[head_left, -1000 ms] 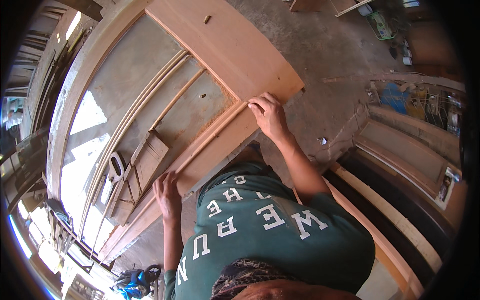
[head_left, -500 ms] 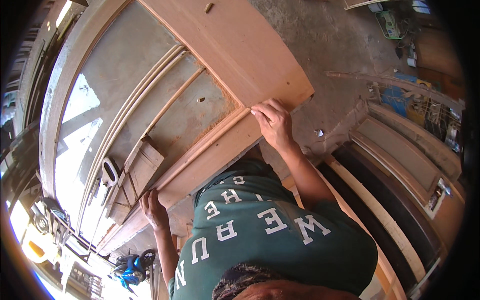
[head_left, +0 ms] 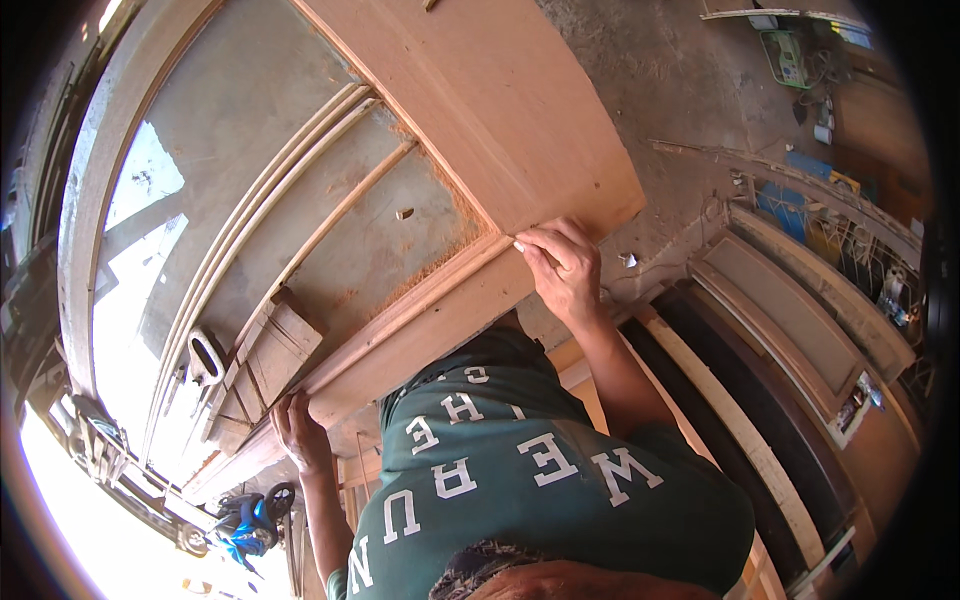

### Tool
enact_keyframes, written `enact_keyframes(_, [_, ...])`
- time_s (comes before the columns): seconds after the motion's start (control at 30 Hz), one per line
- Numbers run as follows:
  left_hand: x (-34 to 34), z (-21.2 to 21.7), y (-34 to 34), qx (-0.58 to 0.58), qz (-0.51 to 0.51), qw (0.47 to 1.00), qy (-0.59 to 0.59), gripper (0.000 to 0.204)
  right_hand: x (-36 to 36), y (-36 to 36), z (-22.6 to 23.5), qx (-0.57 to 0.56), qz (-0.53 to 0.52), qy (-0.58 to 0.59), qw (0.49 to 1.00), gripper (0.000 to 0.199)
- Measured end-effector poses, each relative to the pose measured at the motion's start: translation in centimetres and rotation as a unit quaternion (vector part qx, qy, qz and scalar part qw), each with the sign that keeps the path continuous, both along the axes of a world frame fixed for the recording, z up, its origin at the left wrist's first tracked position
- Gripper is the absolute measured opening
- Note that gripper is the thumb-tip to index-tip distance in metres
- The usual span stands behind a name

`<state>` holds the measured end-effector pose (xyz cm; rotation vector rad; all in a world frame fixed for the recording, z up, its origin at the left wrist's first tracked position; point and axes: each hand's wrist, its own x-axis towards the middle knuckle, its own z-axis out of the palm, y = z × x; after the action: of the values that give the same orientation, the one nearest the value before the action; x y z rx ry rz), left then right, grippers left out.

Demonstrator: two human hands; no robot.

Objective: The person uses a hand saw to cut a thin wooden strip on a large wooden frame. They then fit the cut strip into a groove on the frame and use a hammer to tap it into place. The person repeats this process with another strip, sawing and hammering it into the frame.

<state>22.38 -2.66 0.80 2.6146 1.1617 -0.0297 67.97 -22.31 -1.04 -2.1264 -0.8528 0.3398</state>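
Observation:
A wooden door frame point(head_left: 500, 110) lies flat in front of me, with a thin moulding strip point(head_left: 415, 305) along its near inner edge. My right hand point(head_left: 567, 270) pinches the strip's right end at the inner corner, thumb and forefinger together. Farther left, my left hand point(head_left: 301, 433) is closed over the strip near its other end, though its fingertips are partly hidden. Close to that hand, a wooden mitre box point(head_left: 273, 350) rests on the grey inset panel point(head_left: 265, 90), beside a handsaw with a pale handle point(head_left: 213, 376).
Long loose strips point(head_left: 265, 180) and a shorter strip point(head_left: 345, 210) lie across the panel. Sawdust point(head_left: 440, 262) and a wood chip point(head_left: 404, 214) are near the corner. Panels and boards point(head_left: 740, 420) lean at right. A blue motorcycle point(head_left: 245, 525) stands at lower left.
The whole view has shifted slightly. Both hands keep their places on the strip, the right still pinching at the corner; no object has plainly moved.

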Motion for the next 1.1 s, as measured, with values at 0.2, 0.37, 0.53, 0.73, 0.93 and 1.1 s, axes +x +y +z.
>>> enact_keyframes(0.2, [-0.3,-0.2,0.4,-0.008,-0.010,1.000,0.025,0.026,0.2,0.2,0.3,-0.010,0.002,0.010,1.000,0.011])
enact_keyframes(0.37, [-0.1,-0.1,0.6,-0.018,-0.013,0.999,0.034,0.027,0.3,0.2,0.4,-0.012,0.004,0.011,1.000,0.012])
enact_keyframes(0.53, [-0.1,-0.1,0.6,-0.011,-0.032,0.999,0.037,0.026,0.4,0.1,0.4,-0.008,0.014,0.006,1.000,0.012])
enact_keyframes(0.73, [0.6,0.9,0.6,-0.016,-0.044,0.998,0.034,0.027,0.2,0.3,0.6,-0.020,0.000,0.022,1.000,0.010])
enact_keyframes(0.93, [0.5,1.1,0.9,-0.028,-0.066,0.997,0.037,0.026,0.1,0.1,0.1,-0.027,0.002,0.023,0.999,0.009])
enact_keyframes(1.1, [0.5,1.2,1.0,-0.030,-0.071,0.996,0.034,0.027,0.1,0.2,0.4,-0.028,0.001,0.022,0.999,0.010])
